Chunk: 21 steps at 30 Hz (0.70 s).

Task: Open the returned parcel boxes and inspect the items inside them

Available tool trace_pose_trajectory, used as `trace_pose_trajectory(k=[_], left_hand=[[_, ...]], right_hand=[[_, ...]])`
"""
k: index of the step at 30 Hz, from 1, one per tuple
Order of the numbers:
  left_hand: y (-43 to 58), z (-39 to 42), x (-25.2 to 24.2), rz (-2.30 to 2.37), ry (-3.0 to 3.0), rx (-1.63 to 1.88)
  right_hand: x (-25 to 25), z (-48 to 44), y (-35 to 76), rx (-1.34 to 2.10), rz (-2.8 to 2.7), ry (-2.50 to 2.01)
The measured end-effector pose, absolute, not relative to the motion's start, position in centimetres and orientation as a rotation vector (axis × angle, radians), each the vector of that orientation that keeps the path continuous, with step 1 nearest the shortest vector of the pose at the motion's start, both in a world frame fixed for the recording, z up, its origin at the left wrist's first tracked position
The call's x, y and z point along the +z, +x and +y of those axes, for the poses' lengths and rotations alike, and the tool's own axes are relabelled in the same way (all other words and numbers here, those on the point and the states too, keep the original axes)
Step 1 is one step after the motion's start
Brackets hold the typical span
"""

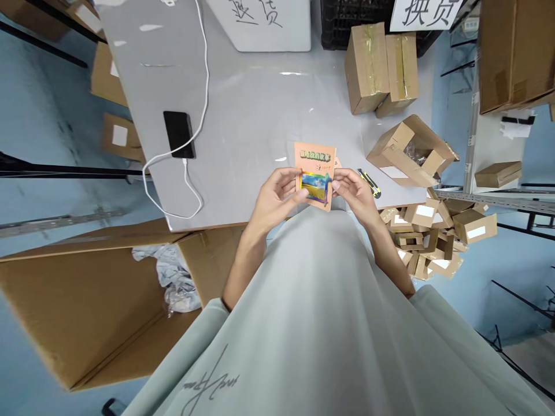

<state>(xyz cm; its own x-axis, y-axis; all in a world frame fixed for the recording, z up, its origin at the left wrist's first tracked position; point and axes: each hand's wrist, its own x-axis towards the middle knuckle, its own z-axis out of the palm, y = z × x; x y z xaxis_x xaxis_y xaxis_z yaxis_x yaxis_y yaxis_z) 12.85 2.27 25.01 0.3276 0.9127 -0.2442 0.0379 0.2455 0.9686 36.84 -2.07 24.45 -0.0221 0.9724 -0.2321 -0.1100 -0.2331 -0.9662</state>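
A peach booklet (pixel 315 173), cover up, is held by the near edge of the surface (pixel 251 115). Its long axis runs away from the wearer, title end farthest. The left hand's (pixel 276 195) fingers grasp its left side; the right hand's (pixel 354 189), its right.

The booklet (pixel 315 173) appears closed, and its front cover faces the camera. This cover is peach-coloured, with Chinese characters above and a picture of blue sky and yellowish field below. It is slightly tilted, near the frame's centre.
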Motion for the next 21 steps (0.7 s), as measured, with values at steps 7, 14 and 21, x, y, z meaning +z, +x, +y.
trace_pose_trajectory(k=[7, 14, 21], left_hand=[[14.1, 1.3, 24.9, 0.974, 1.090, 0.693], [13.4, 1.1, 25.0, 0.960, 1.030, 0.691], [11.2, 1.5, 23.8, 1.055, 0.878, 0.755]], right_hand=[[25.6, -2.9, 34.4, 1.450, -1.081, -1.250], [25.0, -3.0, 34.7, 1.386, -1.047, -1.329], [24.7, -2.8, 37.2, 1.317, -0.950, -1.344]])
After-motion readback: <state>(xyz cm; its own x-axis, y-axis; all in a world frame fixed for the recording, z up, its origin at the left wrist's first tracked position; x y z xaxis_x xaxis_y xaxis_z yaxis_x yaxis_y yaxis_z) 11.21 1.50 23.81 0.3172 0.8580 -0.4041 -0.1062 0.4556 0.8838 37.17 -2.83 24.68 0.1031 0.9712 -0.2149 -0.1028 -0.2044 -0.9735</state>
